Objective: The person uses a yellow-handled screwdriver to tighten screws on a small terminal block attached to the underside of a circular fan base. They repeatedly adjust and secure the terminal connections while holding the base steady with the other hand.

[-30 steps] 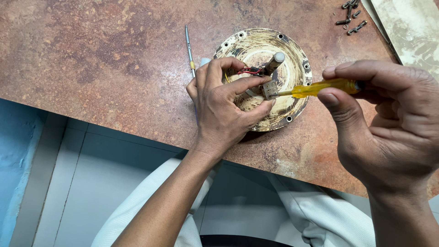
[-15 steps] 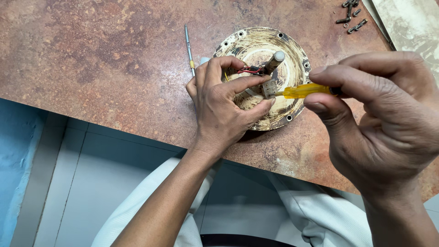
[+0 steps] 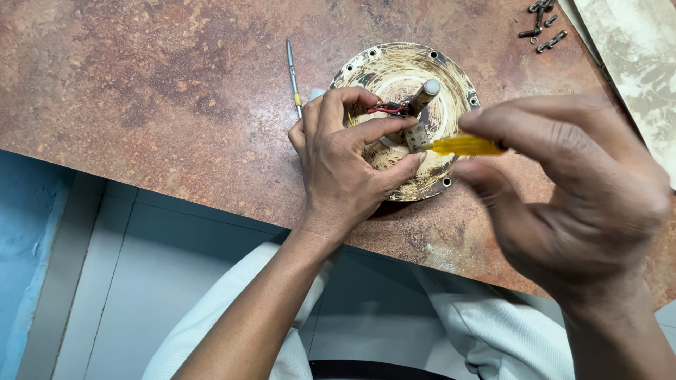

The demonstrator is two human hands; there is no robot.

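Head view looks down on two bare hands at a brown table [image 3: 141, 105]. Left hand [image 3: 345, 162] sits on the near left side of a round, dirty metal disc [image 3: 401, 70]. Its fingers curl and pinch a small grey block [image 3: 415, 136] in the middle of the disc. Red and black wires [image 3: 384, 108] run under the fingertips. A grey rod [image 3: 424, 95] stands up from the disc, just beside the block. Right hand [image 3: 570, 204] is nearer and to the right. Its fingers press together around a yellow screwdriver [image 3: 465, 145]. The tip of the tool touches the block. A thin metal stick [image 3: 292, 74] lies on the table just left of the disc. A few dark screws [image 3: 542, 28] lie far off at the far right. White trousers [image 3: 493, 331] show below the table edge.
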